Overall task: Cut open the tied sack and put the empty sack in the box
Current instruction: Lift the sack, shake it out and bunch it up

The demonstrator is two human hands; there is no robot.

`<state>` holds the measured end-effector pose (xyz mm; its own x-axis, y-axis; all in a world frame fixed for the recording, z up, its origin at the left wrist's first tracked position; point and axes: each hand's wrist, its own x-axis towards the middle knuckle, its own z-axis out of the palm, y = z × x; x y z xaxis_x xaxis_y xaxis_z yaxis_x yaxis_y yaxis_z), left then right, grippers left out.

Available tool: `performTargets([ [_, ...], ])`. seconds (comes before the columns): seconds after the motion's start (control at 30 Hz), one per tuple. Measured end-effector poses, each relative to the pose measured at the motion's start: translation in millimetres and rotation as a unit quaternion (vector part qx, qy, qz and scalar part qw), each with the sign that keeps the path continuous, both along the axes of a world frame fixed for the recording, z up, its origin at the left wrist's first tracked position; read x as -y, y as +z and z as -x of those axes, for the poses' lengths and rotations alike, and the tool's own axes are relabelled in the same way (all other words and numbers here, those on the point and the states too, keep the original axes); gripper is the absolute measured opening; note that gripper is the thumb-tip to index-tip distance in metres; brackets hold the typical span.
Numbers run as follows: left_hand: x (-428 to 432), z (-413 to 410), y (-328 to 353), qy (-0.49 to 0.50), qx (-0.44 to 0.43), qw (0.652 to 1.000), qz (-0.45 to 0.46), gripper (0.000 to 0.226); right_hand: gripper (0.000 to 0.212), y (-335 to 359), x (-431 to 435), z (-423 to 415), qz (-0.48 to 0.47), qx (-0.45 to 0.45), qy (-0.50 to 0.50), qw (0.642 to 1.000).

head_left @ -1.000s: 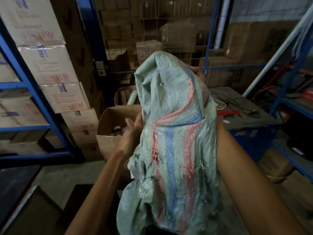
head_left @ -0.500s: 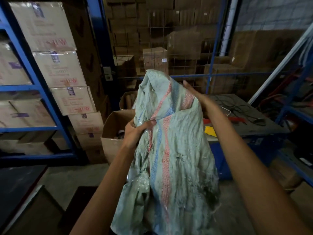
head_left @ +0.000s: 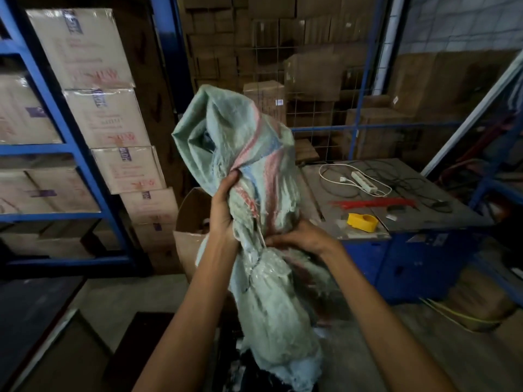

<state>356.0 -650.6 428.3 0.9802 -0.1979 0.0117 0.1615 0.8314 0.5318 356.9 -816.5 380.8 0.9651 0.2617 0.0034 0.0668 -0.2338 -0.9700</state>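
I hold a limp pale green woven sack [head_left: 243,142] with red and blue stripes upright in front of me. My left hand [head_left: 223,210] grips its bunched middle from the left. My right hand [head_left: 300,236] clasps the same gathered waist from the right, just below. The sack's lower part hangs down between my forearms, with clear plastic crumpled at the waist. Behind the sack an open cardboard box [head_left: 189,222] stands on the floor, partly hidden by the sack and my left arm.
A blue metal table [head_left: 424,222] at the right carries a yellow tape dispenser [head_left: 362,221], red strips [head_left: 373,203], a white power strip [head_left: 365,181] and dark cables. Blue shelving [head_left: 82,154] with stacked cartons fills the left. A wire cage of boxes stands behind.
My right hand has come down from the sack's top to its middle. The sack is now gathered into a narrower bundle between both hands, and its upper part flops over.
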Motion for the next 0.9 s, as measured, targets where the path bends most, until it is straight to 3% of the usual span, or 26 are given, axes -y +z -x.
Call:
performTargets([
  [0.07, 8.1, 1.2, 1.3, -0.029, -0.006, 0.999, 0.029, 0.039, 0.052, -15.0, -14.6, 3.3, -0.103, -0.019, -0.036, 0.994],
  [0.13, 7.3, -1.9, 5.0, -0.025, -0.017, 1.0, -0.005, 0.03, 0.037, -28.0, -22.2, 1.4, -0.196, -0.056, -0.057, 0.977],
  [0.2, 3.3, -4.4, 8.0, 0.003, -0.022, 0.997, -0.079, 0.036, 0.039, -36.5, -26.6, -6.8, -0.248, -0.086, -0.057, 0.963],
  [0.27, -9.0, -7.7, 7.0, 0.067, 0.009, 0.975, -0.213, 0.052, 0.058, -36.0, -30.3, -12.3, -0.272, -0.101, -0.064, 0.955],
  [0.37, -43.1, -0.5, 4.8, 0.119, 0.118, 0.87, -0.464, 0.07, 0.076, -33.9, -23.3, -21.7, -0.292, -0.125, -0.096, 0.943],
  [0.47, -80.5, 2.5, -5.1, 0.135, 0.198, 0.752, -0.614, 0.098, 0.058, -24.7, -12.2, -27.2, -0.328, -0.149, -0.098, 0.928],
  [0.5, -86.0, 4.4, -8.7, 0.11, 0.214, 0.725, -0.645, 0.099, 0.049, -22.4, -10.1, -29.6, -0.333, -0.147, -0.108, 0.925],
  [0.57, -80.8, 11.1, -20.0, -0.016, 0.221, 0.709, -0.669, 0.101, 0.037, -16.5, -14.3, -29.9, -0.342, -0.129, -0.137, 0.921],
  [0.63, -59.0, 22.0, -30.3, -0.102, 0.232, 0.718, -0.648, 0.093, 0.032, -9.3, -27.9, -26.9, -0.319, -0.103, -0.163, 0.928],
  [0.7, -34.5, 26.0, -50.1, -0.101, 0.214, 0.775, -0.586, 0.061, 0.038, -3.7, -40.4, -26.9, -0.249, -0.061, -0.193, 0.947],
  [0.77, -21.7, 25.8, -68.8, -0.056, 0.161, 0.83, -0.531, 0.047, 0.081, -0.9, -45.5, -30.3, -0.192, -0.025, -0.194, 0.962],
  [0.83, -23.9, 19.7, -88.1, -0.032, 0.09, 0.863, -0.495, 0.057, 0.126, 4.2, -38.5, -32.5, -0.118, -0.055, -0.169, 0.977],
  [0.9, -31.7, 17.0, -100.0, -0.064, 0.013, 0.896, -0.438, 0.072, 0.142, 16.7, -26.3, -26.8, 0.001, -0.1, -0.129, 0.987],
])
